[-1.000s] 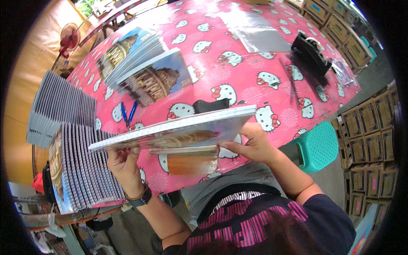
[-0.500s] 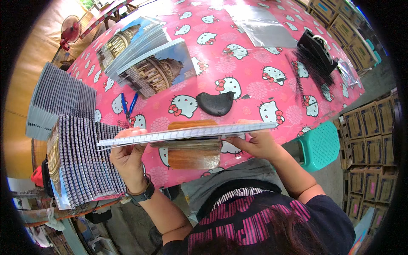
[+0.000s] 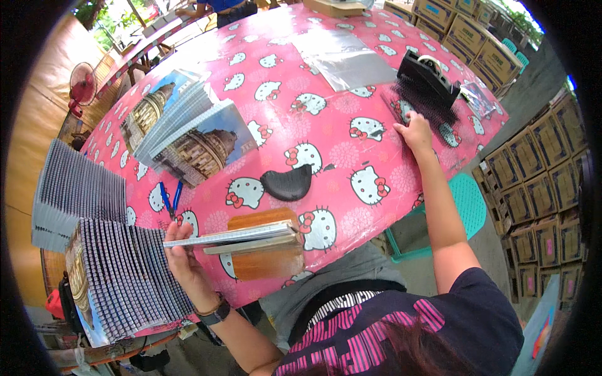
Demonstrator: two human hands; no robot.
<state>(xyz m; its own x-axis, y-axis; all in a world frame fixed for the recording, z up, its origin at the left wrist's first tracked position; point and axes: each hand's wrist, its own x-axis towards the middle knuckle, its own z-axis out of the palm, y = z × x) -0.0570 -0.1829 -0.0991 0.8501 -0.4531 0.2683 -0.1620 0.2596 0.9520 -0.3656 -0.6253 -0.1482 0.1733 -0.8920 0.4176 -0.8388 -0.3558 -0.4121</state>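
In the head view, the left hand [image 3: 182, 254] grips the left end of a thin stack of spiral-bound notebooks [image 3: 232, 237], fingers curled over the edge and thumb beneath, holding it level above a brown wooden block [image 3: 263, 250] that sits at the near edge of the counter [image 3: 351, 100] with its pink cartoon-cat cloth. Half a second ago both hands held this stack from either side; now the right hand [image 3: 417, 128] has let go and reaches far across the counter, fingers spread open and flat, holding nothing, its fingertips touching a black comb-like bundle of binding spines [image 3: 423, 103] beside a black tape dispenser [image 3: 429, 72]. The stack has stayed at nearly the same place over the block. A small black curved pad [image 3: 287, 183] lies on the cloth just beyond the block, and blue-handled pliers [image 3: 169, 197] lie to its left. Further left and back, a fanned pile of notebooks with a photo of a domed building on the covers [image 3: 182, 135] rests on the counter. A tall leaning pile of bound notebooks [image 3: 125, 276] stands just beside the left wrist, with another grey pile [image 3: 75, 188] behind it. A clear plastic sheet [image 3: 345, 59] lies at the far middle.
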